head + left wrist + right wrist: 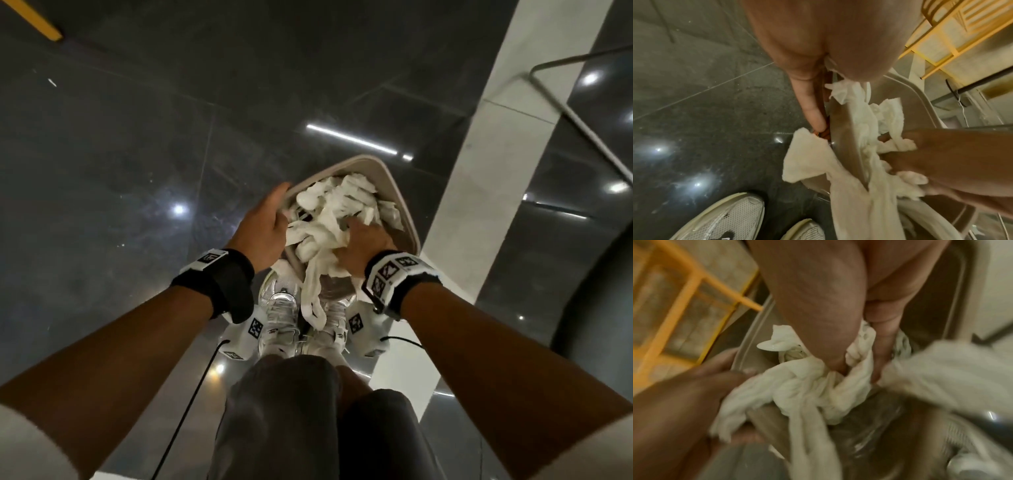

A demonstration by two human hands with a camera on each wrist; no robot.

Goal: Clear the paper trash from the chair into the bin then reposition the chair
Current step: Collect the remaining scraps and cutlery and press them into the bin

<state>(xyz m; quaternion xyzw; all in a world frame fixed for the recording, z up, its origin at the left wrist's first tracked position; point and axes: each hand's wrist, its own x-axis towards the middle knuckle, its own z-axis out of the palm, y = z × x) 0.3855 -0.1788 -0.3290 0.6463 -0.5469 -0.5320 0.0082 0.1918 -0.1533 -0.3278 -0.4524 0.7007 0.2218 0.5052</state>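
Left hand at the bin rim, paper spilling over

The left hand (818,53) gripped the bin (840,129) by its rim, a finger lying down its outside wall. White paper (851,203) hung over the edge, the right hand (945,155) pressed into it. Pale shoes (725,217) stood on the dark floor (694,97).

The paper trash (329,219) looks soft, crumpled and matt; my bin (402,202) is smooth beige plastic; the dark floor (137,154) is glossy polished stone.

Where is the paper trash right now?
In the head view the paper trash fills the bin ahead of the shoes, between both hands; strips hang over the near rim.
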